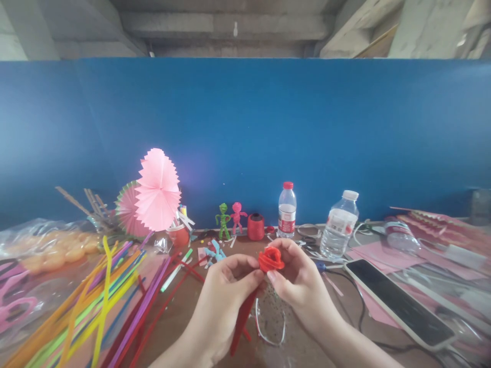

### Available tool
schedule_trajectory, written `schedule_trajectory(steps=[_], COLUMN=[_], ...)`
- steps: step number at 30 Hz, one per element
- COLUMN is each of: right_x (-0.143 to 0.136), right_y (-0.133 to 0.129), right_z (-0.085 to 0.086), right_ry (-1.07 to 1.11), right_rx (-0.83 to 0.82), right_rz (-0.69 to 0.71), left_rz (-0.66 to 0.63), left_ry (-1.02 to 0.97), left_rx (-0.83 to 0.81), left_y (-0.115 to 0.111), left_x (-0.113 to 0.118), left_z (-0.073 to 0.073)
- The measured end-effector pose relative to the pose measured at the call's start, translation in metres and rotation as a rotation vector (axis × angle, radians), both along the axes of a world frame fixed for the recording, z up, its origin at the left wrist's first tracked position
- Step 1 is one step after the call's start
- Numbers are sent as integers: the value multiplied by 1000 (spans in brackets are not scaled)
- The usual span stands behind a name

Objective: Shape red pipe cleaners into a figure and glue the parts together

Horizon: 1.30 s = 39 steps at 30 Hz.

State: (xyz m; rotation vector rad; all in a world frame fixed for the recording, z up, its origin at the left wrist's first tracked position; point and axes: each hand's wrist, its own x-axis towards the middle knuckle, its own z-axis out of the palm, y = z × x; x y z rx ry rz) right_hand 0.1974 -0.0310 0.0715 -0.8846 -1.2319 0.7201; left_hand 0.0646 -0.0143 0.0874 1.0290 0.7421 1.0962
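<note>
A red rose-like coil (271,258), seemingly of fuzzy pipe cleaner, is held above the table between both hands. My left hand (226,296) pinches its left side with thumb and forefinger. On the other side, my right hand (301,281) has its thumb at the lower edge and its fingers curled behind. Red strips (243,318) run downward below my left hand; whether they join the coil I cannot tell. Under the hands lies a white-edged loop (284,335) on the brown table (176,332).
Coloured pipe cleaners (95,301) spread over the left side, near pink scissors (17,301). Behind stand a pink paper fan (158,194), green (223,221) and pink (237,217) figures, and two bottles (287,212) (339,225). A phone (399,301) and cables lie right.
</note>
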Motion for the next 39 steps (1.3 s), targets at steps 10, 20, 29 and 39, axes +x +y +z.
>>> schedule_trajectory(steps=[10,20,29,39], right_x=[7,8,10,20], right_y=[1,4,2,6], right_z=[1,1,3,-6], right_ry=[37,38,99,-99], right_rx=[3,-1,-42,27], right_rz=[149,197,340,373], left_rz=[-98,-146,-179,-190], left_ry=[-92,-118,-87,-38], left_rx=[-112,-263,-281,-249], left_y=[3,2,3,6], left_x=[-4,-5,-8,-9], left_z=[-1,2,7,1])
